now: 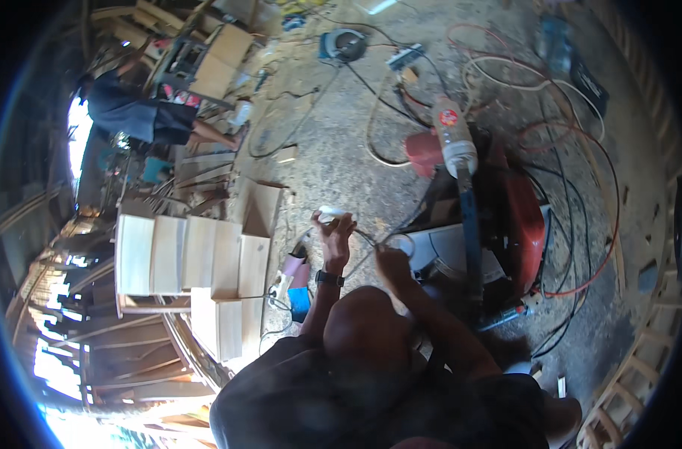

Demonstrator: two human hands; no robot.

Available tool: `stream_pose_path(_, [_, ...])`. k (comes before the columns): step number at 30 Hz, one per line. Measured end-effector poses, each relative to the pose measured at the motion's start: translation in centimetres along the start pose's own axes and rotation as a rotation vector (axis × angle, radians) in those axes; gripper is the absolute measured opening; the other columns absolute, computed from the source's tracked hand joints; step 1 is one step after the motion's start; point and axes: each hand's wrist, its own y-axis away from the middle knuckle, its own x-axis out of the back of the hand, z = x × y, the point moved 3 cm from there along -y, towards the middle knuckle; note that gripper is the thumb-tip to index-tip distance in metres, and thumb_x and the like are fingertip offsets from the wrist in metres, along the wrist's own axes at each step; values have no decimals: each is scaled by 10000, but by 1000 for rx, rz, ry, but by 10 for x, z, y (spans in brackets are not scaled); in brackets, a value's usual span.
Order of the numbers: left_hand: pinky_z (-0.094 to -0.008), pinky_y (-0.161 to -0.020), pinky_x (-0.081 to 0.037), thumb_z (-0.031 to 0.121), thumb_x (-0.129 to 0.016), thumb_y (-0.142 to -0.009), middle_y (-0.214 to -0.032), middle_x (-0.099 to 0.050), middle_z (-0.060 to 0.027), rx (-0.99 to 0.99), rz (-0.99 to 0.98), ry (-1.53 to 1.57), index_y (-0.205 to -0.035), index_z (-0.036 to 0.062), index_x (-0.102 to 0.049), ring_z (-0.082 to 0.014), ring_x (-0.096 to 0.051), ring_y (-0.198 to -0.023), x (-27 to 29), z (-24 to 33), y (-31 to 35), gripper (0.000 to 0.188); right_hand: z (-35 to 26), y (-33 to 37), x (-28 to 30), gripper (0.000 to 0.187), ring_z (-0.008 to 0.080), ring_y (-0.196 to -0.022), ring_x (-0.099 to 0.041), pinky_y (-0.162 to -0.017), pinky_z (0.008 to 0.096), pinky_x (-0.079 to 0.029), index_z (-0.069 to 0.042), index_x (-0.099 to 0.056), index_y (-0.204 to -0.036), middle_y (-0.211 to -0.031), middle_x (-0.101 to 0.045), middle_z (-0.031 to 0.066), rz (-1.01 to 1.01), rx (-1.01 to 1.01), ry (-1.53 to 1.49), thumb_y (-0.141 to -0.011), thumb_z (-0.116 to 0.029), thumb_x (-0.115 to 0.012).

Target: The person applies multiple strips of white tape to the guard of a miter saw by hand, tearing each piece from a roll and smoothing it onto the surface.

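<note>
My left hand (335, 243), with a dark watch on its wrist, is raised over the concrete floor. Its fingers curve around a small white rounded object (330, 212) whose kind I cannot make out. To its right, my right hand (393, 264) is closed in a fist on a dark cable (365, 237) that runs between the two hands. A pale ring-shaped thing (404, 244) shows just beyond the right knuckles. Close by on the right stands a red and black machine (524, 228) with a long dark blue bar (469, 232) and a plastic bottle (453, 135) at the bar's far end.
Pale wooden boxes (172, 254) stand at the left, with a blue packet (300, 303) and a pink item (295, 266) beside them. A circular saw (345, 46) lies far ahead. Hoses and cables (614, 217) loop across the right-hand floor. Another person (142, 112) works at far left.
</note>
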Motion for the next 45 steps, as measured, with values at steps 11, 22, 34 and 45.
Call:
stream_pose_path(11, [-406, -875, -542, -44, -506, -912, -1006, -640, -116, -319, -290, -102, -1357, 165, -382, -230, -648, -910, -90, 180, 37, 507, 39, 43, -35, 697, 289, -877, -653, -837, 481, -492, -81, -429, -1486, -937, -700, 137, 5, 196, 359, -842, -251, -634])
stream_pose_path(22, [-387, -882, -551, 146, -556, -1025, -941, -612, -28, -299, -347, -263, -1083, 146, -503, -193, -660, -885, -189, 243, 63, 78, -62, -52, 289, 204, 365, -775, -691, -718, 486, -537, -74, -658, -1047, -840, -695, 180, 6, 97, -497, -895, -201, -607])
stream_pose_path(34, [-326, -854, -536, 90, -598, -980, -1050, -591, -21, -65, -857, -508, -1108, 105, -536, -144, -642, -898, -278, 138, 24, 143, 175, -56, 433, 293, 80, -758, -589, -643, 227, -484, -20, -658, -1138, -904, -674, 16, 221, -163, -936, -869, -78, -556])
stream_pose_path(45, [-203, -684, -432, 202, -584, -1019, -1019, -536, 16, 14, -885, -474, -1191, 88, -507, -111, -653, -1010, -313, 98, 22, 220, 173, -93, 375, 337, 107, -910, -632, -842, 282, -494, 10, -698, -1080, -945, -710, 55, -132, 132, -751, -908, -279, -721])
